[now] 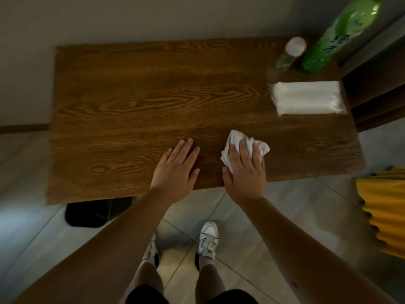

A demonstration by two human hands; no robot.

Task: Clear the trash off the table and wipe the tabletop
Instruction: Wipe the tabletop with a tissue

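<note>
A dark wooden table (135,99) fills the middle of the head view. My right hand (244,172) presses a crumpled white tissue (236,139) flat against the tabletop near the front edge, right of centre. The tissue sticks out beyond my fingers on both sides. My left hand (175,170) lies flat on the wood just to the left of it, fingers spread, holding nothing.
A pack of white tissues (306,97) lies at the table's right side. Behind it stand a small clear bottle with a white cap (290,52) and a tall green bottle (337,36). A yellow pleated thing (383,209) is on the floor at right, a black object (87,213) under the table.
</note>
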